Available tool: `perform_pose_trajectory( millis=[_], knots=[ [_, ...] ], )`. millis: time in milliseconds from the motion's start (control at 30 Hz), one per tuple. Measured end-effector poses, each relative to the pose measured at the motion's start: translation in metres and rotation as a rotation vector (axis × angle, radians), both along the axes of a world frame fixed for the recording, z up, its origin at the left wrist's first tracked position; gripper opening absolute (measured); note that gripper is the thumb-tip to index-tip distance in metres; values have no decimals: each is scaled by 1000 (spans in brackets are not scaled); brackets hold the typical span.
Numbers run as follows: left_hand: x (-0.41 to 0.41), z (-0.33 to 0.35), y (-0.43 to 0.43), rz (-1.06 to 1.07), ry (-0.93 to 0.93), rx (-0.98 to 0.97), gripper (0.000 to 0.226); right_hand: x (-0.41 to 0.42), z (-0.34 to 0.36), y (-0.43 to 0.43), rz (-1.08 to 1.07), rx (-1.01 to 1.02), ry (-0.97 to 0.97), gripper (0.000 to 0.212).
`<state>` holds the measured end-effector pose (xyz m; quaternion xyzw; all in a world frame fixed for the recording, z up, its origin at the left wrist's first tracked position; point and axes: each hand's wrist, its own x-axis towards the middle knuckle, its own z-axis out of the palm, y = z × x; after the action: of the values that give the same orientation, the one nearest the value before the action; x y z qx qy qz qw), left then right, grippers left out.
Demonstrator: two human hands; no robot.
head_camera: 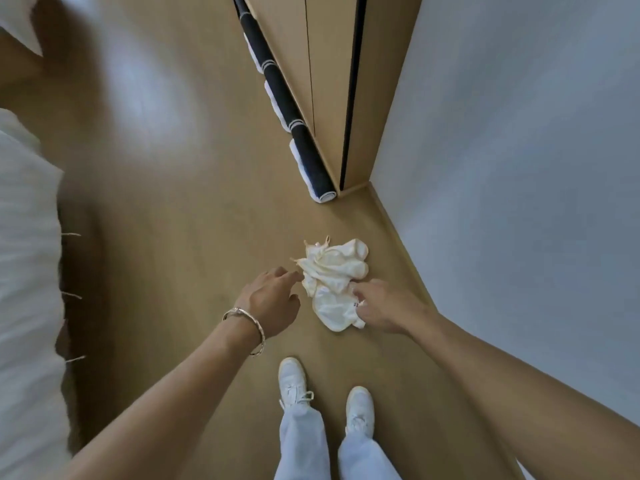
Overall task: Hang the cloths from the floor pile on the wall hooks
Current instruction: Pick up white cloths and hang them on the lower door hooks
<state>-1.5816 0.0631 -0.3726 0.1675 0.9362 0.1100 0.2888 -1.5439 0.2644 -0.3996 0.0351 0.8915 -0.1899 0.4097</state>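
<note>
Reaching for cloths [332,282] crumpled on the floor [207,220] by the wall [519,168], with left hand [270,299] spread loose at their edge and right hand [384,306] seemingly pinching them.

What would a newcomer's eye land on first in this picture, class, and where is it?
A crumpled pile of cream-white cloths lies on the tan wooden floor near the wall corner. Both hands reach it: the left hand open at its left edge, the right hand pinching its near edge. A rolled black mat lies along the wooden cabinet.
</note>
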Motion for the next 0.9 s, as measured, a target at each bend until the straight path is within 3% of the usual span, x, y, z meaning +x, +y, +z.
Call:
perform_pose_trajectory(
  millis=[267,400,567,800,900],
  knots=[
    [-31,-206,19,-206,-149,-56,46,2,-234,2,-241,24,-215,41],
    [-40,-306,17,-263,-162,-88,44,8,-336,-9,-284,6,-254,32],
    [-54,-426,14,-299,-147,-158,39,-13,-452,-13,-292,-13,-274,42],
    [-88,-535,6,-231,-97,-178,45,-67,-554,-34,-234,-5,-31,43],
    [-84,-554,1,-211,-111,-175,44,-77,-584,-45,-136,19,-17,44]
  ],
)
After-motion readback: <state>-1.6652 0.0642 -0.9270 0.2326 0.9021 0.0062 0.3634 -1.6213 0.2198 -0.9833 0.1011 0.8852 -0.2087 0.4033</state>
